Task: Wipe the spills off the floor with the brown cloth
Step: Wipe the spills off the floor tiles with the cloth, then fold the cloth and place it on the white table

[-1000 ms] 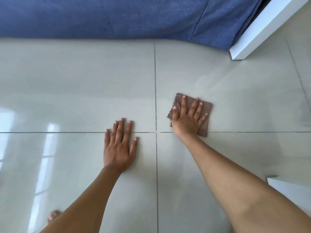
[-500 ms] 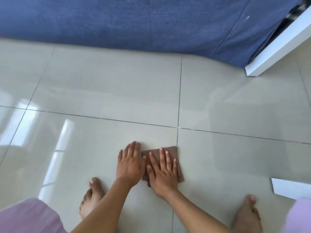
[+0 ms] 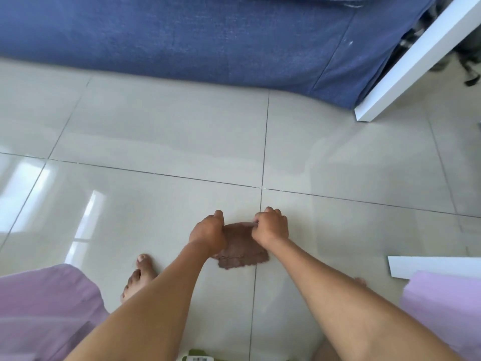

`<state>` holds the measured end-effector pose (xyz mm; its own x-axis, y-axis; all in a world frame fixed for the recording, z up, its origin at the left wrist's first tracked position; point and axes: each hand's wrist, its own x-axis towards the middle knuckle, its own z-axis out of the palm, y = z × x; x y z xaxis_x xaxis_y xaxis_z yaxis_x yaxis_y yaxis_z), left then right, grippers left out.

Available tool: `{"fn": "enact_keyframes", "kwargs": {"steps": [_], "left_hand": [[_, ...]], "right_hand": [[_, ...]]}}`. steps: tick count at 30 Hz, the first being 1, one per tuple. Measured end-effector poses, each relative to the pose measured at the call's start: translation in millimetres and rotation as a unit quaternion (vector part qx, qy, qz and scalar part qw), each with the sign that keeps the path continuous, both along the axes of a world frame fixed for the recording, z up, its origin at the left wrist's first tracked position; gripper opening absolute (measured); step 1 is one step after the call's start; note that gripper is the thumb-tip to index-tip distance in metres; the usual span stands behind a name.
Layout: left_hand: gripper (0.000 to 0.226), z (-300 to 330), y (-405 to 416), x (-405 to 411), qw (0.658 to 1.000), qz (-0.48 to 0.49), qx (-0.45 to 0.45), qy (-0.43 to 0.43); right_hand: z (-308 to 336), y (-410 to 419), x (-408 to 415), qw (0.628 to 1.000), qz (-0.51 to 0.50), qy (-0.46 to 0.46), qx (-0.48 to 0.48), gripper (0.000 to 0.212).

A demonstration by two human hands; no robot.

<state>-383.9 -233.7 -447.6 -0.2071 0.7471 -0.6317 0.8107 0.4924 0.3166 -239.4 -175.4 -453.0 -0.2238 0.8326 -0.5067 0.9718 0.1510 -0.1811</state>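
Two hands pinch the brown cloth (image 3: 240, 250) by its top edge, left hand (image 3: 208, 234) and right hand (image 3: 270, 226) closed on it, its lower edge against the tiled floor (image 3: 156, 142) between bare feet.

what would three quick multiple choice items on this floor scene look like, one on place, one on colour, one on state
1. Where is the brown cloth?
A. between the two hands
B. on the blue fabric
C. by the white panel

2. What colour is the fabric along the far edge of the floor?
A. green
B. blue
C. red

3. How are the hands?
A. flat on tiles
B. raised, empty
C. closed on the cloth

Answers: 1 A, it hangs between the left hand and right hand; 2 B, plainly blue; 3 C, each grip pinches its top edge.
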Motion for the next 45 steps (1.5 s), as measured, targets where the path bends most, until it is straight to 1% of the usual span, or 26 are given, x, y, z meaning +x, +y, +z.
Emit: {"fn": "enact_keyframes", "kwargs": {"steps": [3,7,10,13,16,18,22,25,27,31,33,36,39,41,43,45], "left_hand": [[0.041,23.6,1.2,-2.4,0.999,-0.006,-0.025,-0.037],[0.024,64.3,6.1,-1.8,0.997,-0.061,-0.023,-0.034],[0.018,100.0,10.4,-1.3,0.997,-0.061,0.014,-0.036],[0.012,138.4,26.0,-7.6,0.996,-0.022,0.073,-0.046],[0.015,183.2,42.8,-10.4,0.986,0.027,0.138,-0.087],[0.015,201.4,54.3,-16.4,0.978,0.064,0.161,-0.117],[0.008,271.0,78.9,-5.4,0.945,0.115,0.241,-0.19],[0.011,327.1,104.3,19.2,0.914,0.113,0.283,-0.267],[0.011,385.9,140.0,113.4,0.901,0.048,0.294,-0.314],[0.008,409.0,145.4,137.7,0.884,0.028,0.296,-0.361],[0.004,412.2,155.5,191.6,0.885,-0.004,0.267,-0.381],[0.014,422.5,151.9,208.3,0.874,-0.006,0.275,-0.401],[0.018,424.5,153.4,217.5,0.854,0.01,0.266,-0.447],[0.015,420.9,153.6,230.0,0.845,0.018,0.251,-0.473],[0.012,411.8,157.3,263.9,0.85,0.006,0.217,-0.479],[0.016,398.6,159.6,300.5,0.859,-0.012,0.184,-0.477]], "right_hand": [[21.8,-3.3,10.5,0.997,-0.044,0.063,-0.019,0.032],[59.5,-4.7,23.1,0.982,-0.087,0.156,-0.057,0.025],[95.7,-1.6,29.7,0.97,-0.099,0.221,-0.036,0.026],[136.9,14.3,31.9,0.955,-0.115,0.274,0.019,0.022],[185.2,29.8,39.1,0.933,-0.136,0.325,0.073,0.015],[201.9,44.1,35.1,0.923,-0.146,0.346,0.082,0.013],[266.9,65.7,51.1,0.862,-0.188,0.457,0.114,0.013],[321.0,85.8,74.3,0.825,-0.196,0.499,0.181,0.013],[369.4,98.9,166.6,0.764,-0.247,0.526,0.282,0.014],[391.3,104.7,188.0,0.773,-0.227,0.498,0.32,0.012],[395.3,101.9,241.5,0.76,-0.265,0.469,0.365,0.014],[403.4,111.6,259.1,0.766,-0.267,0.435,0.391,0.02],[412.6,118.2,263.7,0.777,-0.275,0.41,0.39,0.022],[415.4,120.0,274.9,0.787,-0.281,0.393,0.384,0.022],[411.8,117.0,309.6,0.792,-0.308,0.365,0.379,0.022],[401.4,112.8,346.9,0.797,-0.337,0.334,0.375,0.025]]}}
